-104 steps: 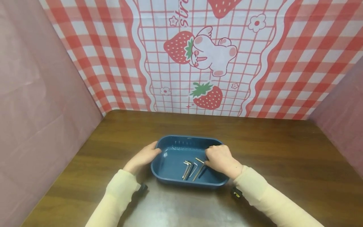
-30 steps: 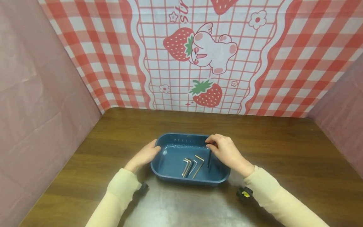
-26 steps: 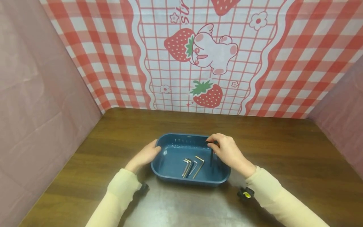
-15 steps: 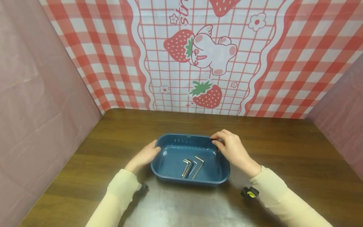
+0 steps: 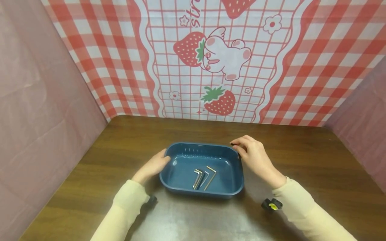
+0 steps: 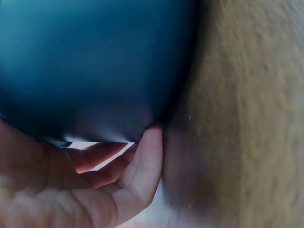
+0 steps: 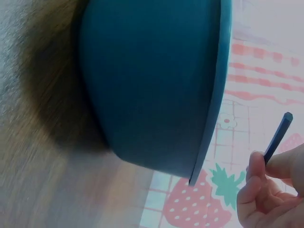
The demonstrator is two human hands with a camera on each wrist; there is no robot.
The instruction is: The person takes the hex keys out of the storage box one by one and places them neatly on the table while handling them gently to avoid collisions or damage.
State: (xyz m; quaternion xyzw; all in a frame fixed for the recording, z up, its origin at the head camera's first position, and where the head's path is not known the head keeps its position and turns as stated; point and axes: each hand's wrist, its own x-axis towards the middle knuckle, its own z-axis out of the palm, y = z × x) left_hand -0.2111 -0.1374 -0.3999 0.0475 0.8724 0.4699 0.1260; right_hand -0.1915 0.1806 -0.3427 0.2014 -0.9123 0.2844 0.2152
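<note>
A blue rectangular tray (image 5: pixel 181 191) with rounded corners stands on the table, and several metal hex keys (image 5: pixel 198 179) lie together on its floor. My left hand (image 5: pixel 153 166) grips the tray's left end, thumb over the rim and fingers (image 6: pixel 152 147) against the outer wall. Just above the tray's back right corner, my right hand (image 5: pixel 254 157) pinches a black hex key (image 7: pixel 279 135) between thumb and fingers. In the right wrist view one straight arm of this key sticks out past the fingertips; the hand hides the rest of it.
The brown wooden table (image 5: pixel 120 140) extends around the tray on all sides. Behind it hangs a red and white checked cloth (image 5: pixel 120 67) with strawberries. Pink cloths stand at the left (image 5: pixel 45 100) and right (image 5: pixel 362 100).
My right hand has lifted the black hex key out of the tray and carried it right, to the back right rim. The left hand keeps its grip on the tray; the other keys stay lying.
</note>
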